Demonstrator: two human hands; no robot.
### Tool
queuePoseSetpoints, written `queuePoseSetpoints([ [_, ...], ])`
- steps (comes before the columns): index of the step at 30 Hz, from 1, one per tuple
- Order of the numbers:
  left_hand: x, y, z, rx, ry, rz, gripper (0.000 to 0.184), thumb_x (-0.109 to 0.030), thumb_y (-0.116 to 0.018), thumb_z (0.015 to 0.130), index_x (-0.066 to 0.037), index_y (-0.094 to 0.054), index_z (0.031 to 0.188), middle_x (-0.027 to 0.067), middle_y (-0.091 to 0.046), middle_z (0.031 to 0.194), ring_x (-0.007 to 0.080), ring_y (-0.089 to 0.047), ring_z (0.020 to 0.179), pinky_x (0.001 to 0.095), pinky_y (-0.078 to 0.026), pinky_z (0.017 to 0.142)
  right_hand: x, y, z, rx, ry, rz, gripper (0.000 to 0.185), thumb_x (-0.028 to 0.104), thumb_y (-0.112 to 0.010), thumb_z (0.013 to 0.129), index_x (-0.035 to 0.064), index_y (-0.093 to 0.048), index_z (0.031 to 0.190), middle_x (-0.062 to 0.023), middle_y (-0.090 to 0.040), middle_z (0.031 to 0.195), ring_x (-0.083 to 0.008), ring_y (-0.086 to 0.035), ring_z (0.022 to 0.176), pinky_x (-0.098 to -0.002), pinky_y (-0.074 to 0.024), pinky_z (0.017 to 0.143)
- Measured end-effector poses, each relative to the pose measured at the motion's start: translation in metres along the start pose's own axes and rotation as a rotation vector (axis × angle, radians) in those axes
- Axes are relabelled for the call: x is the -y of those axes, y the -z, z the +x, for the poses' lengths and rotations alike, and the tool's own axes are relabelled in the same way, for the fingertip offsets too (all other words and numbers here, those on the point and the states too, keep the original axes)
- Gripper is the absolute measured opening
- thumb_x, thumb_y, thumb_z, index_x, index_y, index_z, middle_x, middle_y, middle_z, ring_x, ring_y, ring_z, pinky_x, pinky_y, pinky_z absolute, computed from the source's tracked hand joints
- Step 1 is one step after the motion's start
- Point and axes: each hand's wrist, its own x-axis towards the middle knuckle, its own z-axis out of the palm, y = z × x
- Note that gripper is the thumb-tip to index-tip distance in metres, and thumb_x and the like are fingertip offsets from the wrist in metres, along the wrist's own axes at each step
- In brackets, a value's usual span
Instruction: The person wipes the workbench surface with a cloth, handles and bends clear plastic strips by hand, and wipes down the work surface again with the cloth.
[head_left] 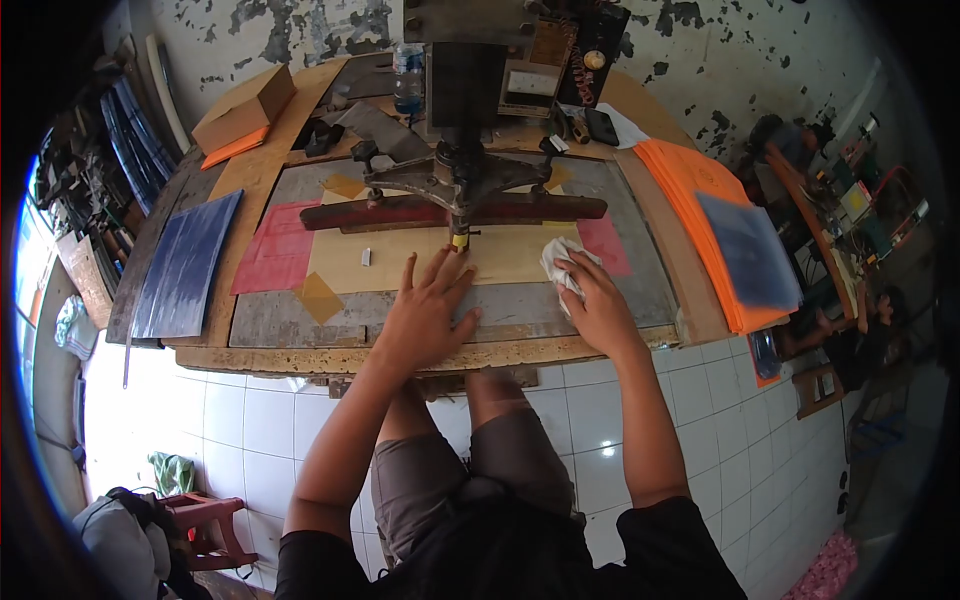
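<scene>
My left hand (428,312) lies flat with its fingers spread on a beige sheet (400,270), its fingertips close under the metal tip of a press (448,172). On the sheet's right part, my right hand (600,308) has its fingers closed over a crumpled white cloth (560,262). Pink sheets (275,250) show at both ends of the beige one, and brown tape (318,298) crosses its lower left edge. A small white piece (366,257) rests left of my left hand. Behind the hands, the press's long dark bar (540,208) runs across the sheet.
Dark blue clear sheets (190,265) lie at the left, beside a cardboard box (243,108) further back. At the right sits a stack of orange sheets (690,215) topped by clear ones (750,250). A water bottle (408,80) stands behind the press. Two other people are at far right.
</scene>
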Motion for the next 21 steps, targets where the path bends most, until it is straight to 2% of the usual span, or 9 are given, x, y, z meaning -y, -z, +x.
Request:
queuePoseSetpoints([
  [2, 0.001, -0.003, 0.000, 0.018, -0.019, -0.020, 0.060, -0.037, -0.057, 0.106, -0.002, -0.059, 0.154, 0.0130, -0.045, 0.172, 0.0346, -0.029, 0.165, 0.0614, -0.013, 0.135, 0.003, -0.010, 0.004, -0.025, 0.003, -0.054, 0.044, 0.014, -0.072, 0.099, 0.0021, -0.066, 0.141, -0.0225, -0.058, 0.154, -0.0431, -0.055, 0.143, -0.0492, -0.0465, 0.120],
  [5, 0.000, -0.003, 0.000, 0.008, -0.010, -0.050, 0.059, -0.031, -0.050, 0.106, -0.001, -0.057, 0.155, 0.0106, -0.047, 0.171, 0.0350, -0.028, 0.165, 0.0625, -0.010, 0.135, 0.053, -0.030, -0.001, -0.026, 0.127, -0.080, 0.046, 0.012, -0.074, 0.095, 0.0009, -0.067, 0.139, -0.0225, -0.058, 0.154, -0.0420, -0.056, 0.143, -0.0502, -0.0466, 0.121],
  [8, 0.006, 0.000, -0.003, 0.016, -0.005, -0.077, 0.060, -0.028, -0.044, 0.105, -0.002, -0.056, 0.157, 0.0108, -0.046, 0.171, 0.0350, -0.028, 0.165, 0.0635, -0.007, 0.136, 0.099, -0.049, -0.018, 0.049, 0.326, -0.012, 0.047, 0.009, -0.076, 0.091, 0.0056, -0.069, 0.138, -0.0194, -0.059, 0.154, -0.0398, -0.057, 0.142, -0.0502, -0.0477, 0.120],
  [11, 0.005, 0.000, -0.004, 0.010, 0.017, -0.080, 0.060, -0.027, -0.042, 0.105, -0.004, -0.055, 0.159, 0.0102, -0.045, 0.172, 0.0351, -0.028, 0.165, 0.0644, -0.005, 0.135, 0.083, -0.031, -0.025, 0.107, 0.323, 0.060, 0.047, 0.009, -0.077, 0.090, 0.0098, -0.071, 0.137, -0.0156, -0.060, 0.155, -0.0385, -0.056, 0.143, -0.0489, -0.0487, 0.120],
  [13, 0.004, -0.001, -0.004, -0.021, 0.012, -0.068, 0.060, -0.031, -0.042, 0.106, -0.003, -0.056, 0.157, 0.0125, -0.048, 0.169, 0.0360, -0.031, 0.164, 0.0648, -0.008, 0.135, 0.057, -0.005, -0.029, 0.074, 0.155, 0.023, 0.045, 0.009, -0.077, 0.091, 0.0128, -0.073, 0.136, -0.0131, -0.061, 0.154, -0.0376, -0.057, 0.141, -0.0481, -0.0500, 0.118],
  [17, 0.004, -0.005, -0.005, -0.043, 0.022, -0.104, 0.060, -0.033, -0.042, 0.107, -0.002, -0.058, 0.155, 0.0132, -0.050, 0.168, 0.0368, -0.033, 0.163, 0.0652, -0.009, 0.135, -0.036, 0.028, -0.039, -0.149, -0.212, -0.208, 0.044, 0.009, -0.074, 0.096, 0.0109, -0.071, 0.139, -0.0148, -0.061, 0.153, -0.0385, -0.060, 0.136, -0.0495, -0.0499, 0.117],
  [20, 0.001, -0.001, -0.003, 0.028, 0.064, -0.125, 0.058, -0.031, -0.040, 0.110, -0.007, -0.054, 0.160, 0.0090, -0.046, 0.172, 0.0348, -0.030, 0.165, 0.0618, -0.006, 0.136, -0.020, 0.014, -0.042, -0.178, -0.163, -0.369, 0.043, 0.009, -0.074, 0.096, 0.0096, -0.071, 0.138, -0.0175, -0.061, 0.153, -0.0409, -0.060, 0.136, -0.0510, -0.0492, 0.117],
  [21, 0.001, 0.000, -0.002, 0.029, 0.063, -0.123, 0.057, -0.032, -0.040, 0.111, -0.007, -0.055, 0.160, 0.0088, -0.046, 0.172, 0.0348, -0.030, 0.164, 0.0621, -0.006, 0.136, 0.004, 0.003, -0.041, -0.146, -0.076, -0.266, 0.047, 0.009, -0.075, 0.092, 0.0098, -0.070, 0.139, -0.0193, -0.061, 0.152, -0.0423, -0.059, 0.136, -0.0521, -0.0486, 0.117],
])
